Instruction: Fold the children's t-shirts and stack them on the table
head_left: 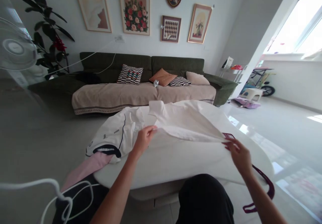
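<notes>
A white shirt [186, 120] lies spread over a white oval table [181, 165]. My left hand [144, 139] pinches the shirt's near edge at the left, fingers closed on the cloth. My right hand [238, 153] grips the same edge at the right, next to a dark red tag [228, 136]. Between the two hands the edge is lifted and stretched taut. Another white garment with dark trim [113, 136] lies bunched at the table's left end, over a pink cloth [85, 168] that hangs off the table.
A green sofa [151, 79] with a beige cover and several cushions stands behind the table. A fan [15, 47] and a plant [50, 32] are at the left. A dark red strap [264, 187] hangs at the right. My dark-trousered knee [203, 197] is under the table edge.
</notes>
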The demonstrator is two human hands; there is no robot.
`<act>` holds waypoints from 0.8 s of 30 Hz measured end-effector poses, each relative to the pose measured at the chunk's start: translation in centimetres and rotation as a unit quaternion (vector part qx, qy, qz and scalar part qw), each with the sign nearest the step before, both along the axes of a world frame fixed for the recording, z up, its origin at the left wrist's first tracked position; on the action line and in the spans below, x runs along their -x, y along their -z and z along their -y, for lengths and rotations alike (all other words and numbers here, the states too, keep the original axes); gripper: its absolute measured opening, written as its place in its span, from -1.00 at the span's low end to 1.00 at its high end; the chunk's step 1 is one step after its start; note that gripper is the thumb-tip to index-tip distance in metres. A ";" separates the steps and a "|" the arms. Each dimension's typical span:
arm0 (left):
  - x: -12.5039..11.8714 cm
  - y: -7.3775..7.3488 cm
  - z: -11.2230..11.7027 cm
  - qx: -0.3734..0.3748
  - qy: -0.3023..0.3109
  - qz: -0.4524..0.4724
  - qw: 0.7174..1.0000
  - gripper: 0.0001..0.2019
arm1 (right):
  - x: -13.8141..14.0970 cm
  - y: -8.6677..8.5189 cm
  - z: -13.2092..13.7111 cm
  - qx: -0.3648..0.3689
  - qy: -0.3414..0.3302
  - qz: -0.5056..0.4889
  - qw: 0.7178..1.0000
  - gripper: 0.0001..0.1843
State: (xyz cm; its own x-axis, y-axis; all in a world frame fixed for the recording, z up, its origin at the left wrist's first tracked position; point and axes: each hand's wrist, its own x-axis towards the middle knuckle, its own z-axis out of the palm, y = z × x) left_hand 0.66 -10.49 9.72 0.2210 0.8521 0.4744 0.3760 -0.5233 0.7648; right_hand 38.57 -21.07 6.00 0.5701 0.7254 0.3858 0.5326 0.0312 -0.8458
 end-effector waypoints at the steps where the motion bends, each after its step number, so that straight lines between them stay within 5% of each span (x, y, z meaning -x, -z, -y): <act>1: 0.3 2.5 1.1 0.026 0.004 -0.024 0.999 -0.76 | -0.1 2.6 1.0 0.044 0.002 0.025 0.999 -0.64; 4: 1.6 7.9 4.3 0.082 0.038 -0.100 0.991 -0.76 | -0.4 8.7 4.0 0.138 -0.007 0.107 0.985 -0.68; 7: 2.4 9.4 6.1 0.083 0.066 -0.181 0.978 -0.83 | -0.5 10.8 5.6 0.141 -0.037 0.168 0.975 -0.68; 13: -1.1 7.6 3.1 -0.011 0.045 -0.225 0.973 -0.67 | 0.5 8.2 3.1 0.253 -0.066 0.239 0.935 -0.65; 18: -4.5 9.8 0.5 0.017 0.093 -0.371 0.924 -0.48 | 0.8 7.1 -1.7 0.341 -0.066 0.299 0.889 -0.76; 24: -4.4 11.8 0.0 0.025 0.085 -0.415 0.906 -0.44 | -1.9 5.9 -9.5 0.320 -0.057 0.256 0.910 -0.92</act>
